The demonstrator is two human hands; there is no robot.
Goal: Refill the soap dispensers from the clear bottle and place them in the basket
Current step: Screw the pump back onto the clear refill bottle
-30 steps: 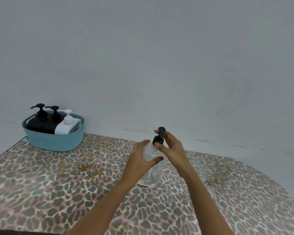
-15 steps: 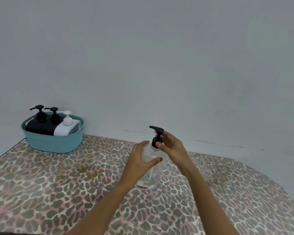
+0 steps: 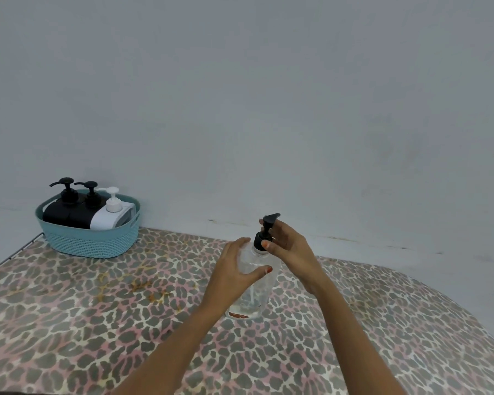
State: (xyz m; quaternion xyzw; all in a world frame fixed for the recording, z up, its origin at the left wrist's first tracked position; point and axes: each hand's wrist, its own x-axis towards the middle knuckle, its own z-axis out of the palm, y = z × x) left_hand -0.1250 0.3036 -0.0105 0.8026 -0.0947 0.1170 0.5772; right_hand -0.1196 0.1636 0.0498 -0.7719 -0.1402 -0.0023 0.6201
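Bottle (image 3: 250,302) stands on table (image 3: 69,323), left hand (image 3: 234,269) gripping it, right hand (image 3: 291,249) pinching pump (image 3: 260,241); basket (image 3: 92,243) near left edge.

Your left grip (image 3: 234,269) wraps the side of the clear bottle (image 3: 264,286). Its thumb stretches across the near face, the fingers curl round the far side, and the palm is turned to the right. Your left forearm (image 3: 177,340) rises from the bottom edge, slanting up and to the right. Your right grip (image 3: 290,246) sits higher, its thumb and a fingertip pinching the collar of the black pump (image 3: 259,240) while the other fingers reach behind the stem. Your right wrist (image 3: 314,280) bends downward, and the right forearm (image 3: 360,332) runs in from the lower right, up and leftward. Both arms are bare.
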